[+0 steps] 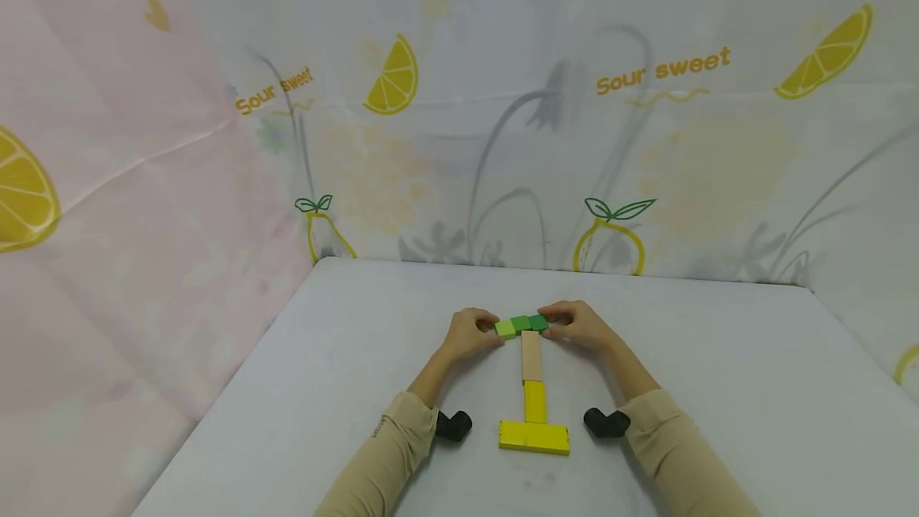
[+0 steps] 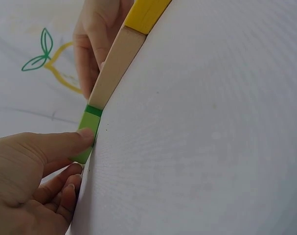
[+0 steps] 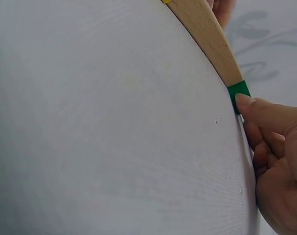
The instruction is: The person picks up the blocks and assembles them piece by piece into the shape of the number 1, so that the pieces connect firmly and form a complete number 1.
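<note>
Three small blocks stand side by side in a slightly slanting row: a light green block [image 1: 506, 329], a green block [image 1: 520, 324] and a dark green block [image 1: 537, 323]. My left hand [image 1: 470, 333] holds the light green end, its thumb on the block's near face in the left wrist view. At the other end, my right hand [image 1: 578, 325] pinches the dark green block [image 3: 239, 90] between thumb and fingers. A plain wooden block [image 1: 530, 357] runs from the row toward me. Below it lie a yellow block [image 1: 534, 401] and a longer yellow block [image 1: 534, 437] set crosswise.
The white tabletop [image 1: 287, 413] spreads around the blocks. Behind it hangs a lemon-print cloth [image 1: 459, 166], with another cloth side at the left. Black wrist-worn devices [image 1: 454, 426] sit at both cuffs, either side of the yellow blocks.
</note>
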The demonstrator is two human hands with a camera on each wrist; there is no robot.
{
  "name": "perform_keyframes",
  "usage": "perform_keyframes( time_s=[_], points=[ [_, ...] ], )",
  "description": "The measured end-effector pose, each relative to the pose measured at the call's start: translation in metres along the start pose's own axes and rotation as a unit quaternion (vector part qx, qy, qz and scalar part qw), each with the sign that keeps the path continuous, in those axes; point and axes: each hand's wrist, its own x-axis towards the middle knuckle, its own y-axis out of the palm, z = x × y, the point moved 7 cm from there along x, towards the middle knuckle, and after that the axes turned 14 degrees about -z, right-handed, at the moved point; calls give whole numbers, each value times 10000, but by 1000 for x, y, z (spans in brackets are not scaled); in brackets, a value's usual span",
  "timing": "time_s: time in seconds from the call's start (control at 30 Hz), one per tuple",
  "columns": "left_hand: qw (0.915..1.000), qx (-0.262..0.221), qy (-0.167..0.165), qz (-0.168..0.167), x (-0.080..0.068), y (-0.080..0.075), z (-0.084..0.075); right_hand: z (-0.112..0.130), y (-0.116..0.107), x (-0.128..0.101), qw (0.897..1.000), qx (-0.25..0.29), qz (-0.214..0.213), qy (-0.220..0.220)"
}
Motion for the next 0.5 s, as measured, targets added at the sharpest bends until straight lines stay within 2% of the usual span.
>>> perform_keyframes(
  time_s=[0.37, 0.5],
  points=[
    [10000, 39, 76, 14, -1, 0, -1, 2, 1, -1, 9999, 91, 45, 81],
    [10000, 18, 86, 1, -1, 0, -1, 3, 2, 0, 9999, 54, 91, -41]
  ],
)
